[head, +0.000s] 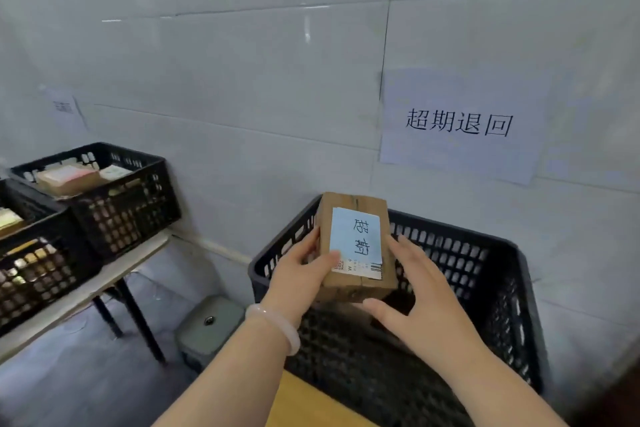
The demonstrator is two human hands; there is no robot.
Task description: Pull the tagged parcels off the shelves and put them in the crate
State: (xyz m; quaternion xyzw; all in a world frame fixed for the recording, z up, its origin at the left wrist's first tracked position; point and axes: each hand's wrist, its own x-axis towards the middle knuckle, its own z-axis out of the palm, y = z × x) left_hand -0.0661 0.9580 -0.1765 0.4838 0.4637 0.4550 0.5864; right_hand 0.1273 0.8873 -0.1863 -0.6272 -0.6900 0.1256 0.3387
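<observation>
Cardboard parcel held over black crate, blue tag up, likely readied for lowering in. Left hand grip pinching left edge. Right hand grip released, straight fingers steadying right side.

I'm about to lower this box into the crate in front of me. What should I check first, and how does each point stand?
1. Parcel tagged: ok, a blue handwritten tag lies on its top.
2. Grip: ok, the left hand pinches the left edge, thumb on the tag; the right hand lies flat against the right side.
3. Parcel above the crate: ok, it is held over the opening.
4. Crate floor free: cannot tell, the parcel and hands hide part of it.
5. Correct crate: cannot tell; other crates stand on the table at left.
</observation>
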